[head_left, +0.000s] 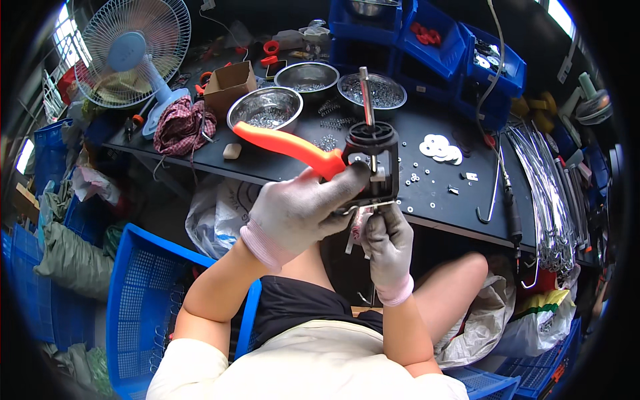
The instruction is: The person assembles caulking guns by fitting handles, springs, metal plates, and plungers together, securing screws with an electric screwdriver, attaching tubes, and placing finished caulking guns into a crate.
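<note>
My left hand (287, 212), in a grey-white work glove with a pink cuff, is closed around a black tool body (390, 163) near the table's front edge. This body has an open frame and a round collar on top. An orange handle (283, 143) sticks out from it to the left, and a steel rod (366, 97) stands up through the collar. My right hand (391, 250), gloved alike, is just below the body. Its fingers are pinched at a small metal piece (377, 204) along the body's underside. The gloves partly hide the lower end.
Three steel bowls of small metal parts (267, 110) stand on the black table (427, 130). White discs (440, 148), nuts and washers lie to the right, beside a hanging screwdriver (512, 213) and bundled metal rods (543, 200). A fan (130, 53) is at left. Blue crates (143, 280) flank my legs.
</note>
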Motion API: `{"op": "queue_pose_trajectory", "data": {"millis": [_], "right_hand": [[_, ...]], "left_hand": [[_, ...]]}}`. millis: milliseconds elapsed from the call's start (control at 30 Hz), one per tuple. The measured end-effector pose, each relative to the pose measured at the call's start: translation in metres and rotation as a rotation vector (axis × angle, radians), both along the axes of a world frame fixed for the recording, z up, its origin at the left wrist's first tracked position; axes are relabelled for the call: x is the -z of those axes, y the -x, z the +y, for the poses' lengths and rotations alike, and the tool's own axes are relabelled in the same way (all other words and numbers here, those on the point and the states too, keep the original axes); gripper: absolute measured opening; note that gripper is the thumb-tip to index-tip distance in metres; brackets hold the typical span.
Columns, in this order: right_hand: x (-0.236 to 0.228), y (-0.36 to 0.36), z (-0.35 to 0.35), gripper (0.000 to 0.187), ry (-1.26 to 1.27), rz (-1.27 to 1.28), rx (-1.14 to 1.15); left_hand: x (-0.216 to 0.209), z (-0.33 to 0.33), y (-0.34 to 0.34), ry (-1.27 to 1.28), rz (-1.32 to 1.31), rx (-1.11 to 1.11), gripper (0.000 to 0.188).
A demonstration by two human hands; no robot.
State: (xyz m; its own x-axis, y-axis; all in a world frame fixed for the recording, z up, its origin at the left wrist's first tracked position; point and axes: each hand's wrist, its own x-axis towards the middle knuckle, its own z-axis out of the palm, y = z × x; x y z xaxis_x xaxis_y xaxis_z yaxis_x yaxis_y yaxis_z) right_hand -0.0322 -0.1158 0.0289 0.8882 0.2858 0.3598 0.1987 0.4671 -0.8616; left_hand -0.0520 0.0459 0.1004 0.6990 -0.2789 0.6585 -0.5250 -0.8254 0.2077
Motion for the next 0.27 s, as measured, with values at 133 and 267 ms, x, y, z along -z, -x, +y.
{"op": "queue_pose_trajectory", "data": {"millis": [133, 267], "right_hand": [[-0.005, -0.01, -0.005, 0.048, -0.005, 0.077, -0.127], [0.012, -0.031, -0.009, 0.068, -0.27, 0.158, -0.289]], "left_hand": [[0.008, 0.002, 0.0, 0.066, 0.025, -0.022, 0.065], [-0.025, 0.022, 0.01, 0.543, 0.133, 0.138, 0.096]]}}
